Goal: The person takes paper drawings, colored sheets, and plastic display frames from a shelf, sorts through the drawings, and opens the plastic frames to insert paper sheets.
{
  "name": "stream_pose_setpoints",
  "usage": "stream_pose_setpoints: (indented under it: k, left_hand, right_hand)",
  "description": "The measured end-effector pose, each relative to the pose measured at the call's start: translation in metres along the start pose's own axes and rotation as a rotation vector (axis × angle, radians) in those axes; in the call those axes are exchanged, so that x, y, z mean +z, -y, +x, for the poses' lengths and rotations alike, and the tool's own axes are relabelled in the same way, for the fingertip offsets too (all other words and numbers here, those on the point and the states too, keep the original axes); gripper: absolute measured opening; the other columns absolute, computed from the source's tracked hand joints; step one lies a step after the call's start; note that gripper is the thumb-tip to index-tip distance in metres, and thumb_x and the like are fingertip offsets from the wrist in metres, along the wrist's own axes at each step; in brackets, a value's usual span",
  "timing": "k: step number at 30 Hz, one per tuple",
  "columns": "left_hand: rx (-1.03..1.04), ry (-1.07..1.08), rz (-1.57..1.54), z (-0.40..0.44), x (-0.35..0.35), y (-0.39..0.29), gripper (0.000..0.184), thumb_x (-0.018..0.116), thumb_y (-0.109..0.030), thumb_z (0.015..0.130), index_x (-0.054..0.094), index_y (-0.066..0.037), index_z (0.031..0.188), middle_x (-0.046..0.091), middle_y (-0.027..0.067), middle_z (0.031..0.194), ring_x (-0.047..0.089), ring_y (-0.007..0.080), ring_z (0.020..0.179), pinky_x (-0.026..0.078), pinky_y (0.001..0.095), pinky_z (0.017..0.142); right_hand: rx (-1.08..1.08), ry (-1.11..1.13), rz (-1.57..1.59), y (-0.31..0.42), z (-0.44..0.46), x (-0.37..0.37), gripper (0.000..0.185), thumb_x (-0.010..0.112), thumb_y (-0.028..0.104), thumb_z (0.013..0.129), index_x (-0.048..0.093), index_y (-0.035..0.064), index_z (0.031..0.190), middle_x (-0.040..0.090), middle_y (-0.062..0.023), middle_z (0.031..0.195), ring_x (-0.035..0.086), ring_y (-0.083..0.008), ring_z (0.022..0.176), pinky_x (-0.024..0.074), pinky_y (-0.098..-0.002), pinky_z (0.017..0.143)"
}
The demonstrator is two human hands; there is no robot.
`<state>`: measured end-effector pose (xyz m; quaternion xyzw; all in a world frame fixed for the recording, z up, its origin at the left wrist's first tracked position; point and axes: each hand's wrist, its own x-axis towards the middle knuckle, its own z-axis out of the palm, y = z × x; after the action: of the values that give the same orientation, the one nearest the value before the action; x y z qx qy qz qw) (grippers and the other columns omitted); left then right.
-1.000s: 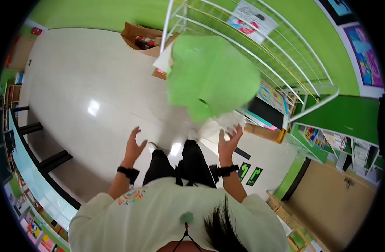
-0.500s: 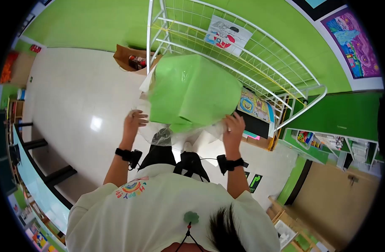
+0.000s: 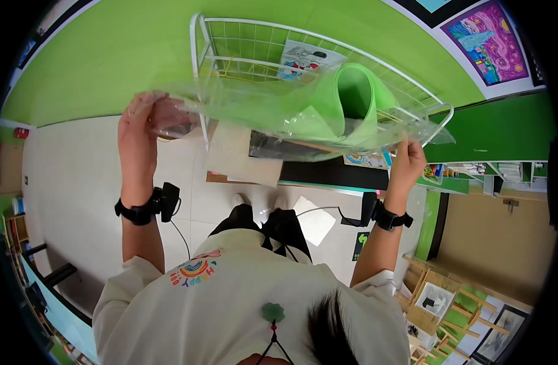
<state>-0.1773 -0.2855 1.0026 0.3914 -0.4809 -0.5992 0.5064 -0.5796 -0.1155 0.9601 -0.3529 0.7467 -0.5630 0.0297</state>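
Stretched wide between my hands is a clear plastic bag [image 3: 266, 125]. Bright green sheets [image 3: 359, 82], curled over into a loop, show in or behind its right part; I cannot tell which. My left hand [image 3: 139, 131] grips the bag's left end, fingers closed on the crinkled film. At the other end, my right hand [image 3: 408, 159] pinches the film's lower edge. Below the bag, partly seen through it, lie a beige board [image 3: 239, 158] and a black sheet [image 3: 333, 173].
A white wire rack [image 3: 254, 27] stands against the green wall, a drawing [image 3: 306, 58] on its grid. One pale sheet [image 3: 315, 220] lies on the floor near my feet. Green shelving [image 3: 504, 140] is on the right, wooden stools [image 3: 443, 304] at lower right.
Both hands have risen and moved far apart, pulling the bag out wide. The green sheets have shifted right and up and curled into a loop.
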Motion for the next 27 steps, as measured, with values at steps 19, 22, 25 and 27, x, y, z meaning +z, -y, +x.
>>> stream_pose_setpoints:
  k: [19,22,25,27]
  left_hand:
    - [-0.061,-0.004,0.422,0.119,0.008,0.201,0.071,0.078,-0.014,0.074,0.039,0.0,0.132,0.057,0.0108,0.115,0.056,0.0168,0.1,0.044,0.0298,0.089]
    - [-0.261,0.057,0.356,0.12,0.012,0.21,0.046,0.073,-0.016,0.079,0.054,0.002,0.117,0.061,0.0068,0.105,0.056,0.0128,0.093,0.045,0.0287,0.084]
    - [-0.211,0.006,0.356,0.102,0.025,0.219,0.032,0.069,-0.013,0.082,0.059,0.002,0.108,0.063,0.004,0.097,0.055,0.0112,0.091,0.045,0.0277,0.082]
    - [-0.198,-0.043,0.482,0.079,0.04,0.207,0.03,0.067,-0.008,0.082,0.058,0.003,0.107,0.062,0.0041,0.096,0.055,0.0123,0.089,0.045,0.0269,0.081]
  right_hand:
    - [0.1,0.271,0.248,-0.095,0.126,0.108,0.023,0.063,0.02,0.088,0.063,-0.0024,0.095,0.065,-0.0052,0.085,0.058,-0.01,0.077,0.0467,-0.024,0.072]
    - [0.055,0.391,0.265,-0.1,0.115,0.089,0.042,0.074,0.025,0.078,0.059,-0.0011,0.108,0.063,-0.007,0.098,0.057,-0.0141,0.087,0.0463,-0.029,0.079]
    - [-0.072,0.648,0.149,-0.104,0.093,0.062,0.073,0.083,0.03,0.064,0.05,0.001,0.123,0.058,-0.0101,0.113,0.055,-0.0198,0.1,0.0443,-0.034,0.088]
    - [-0.157,0.787,-0.065,-0.118,0.074,0.052,0.083,0.083,0.034,0.062,0.045,0.0013,0.128,0.055,-0.0136,0.12,0.052,-0.0237,0.11,0.0415,-0.0344,0.094]
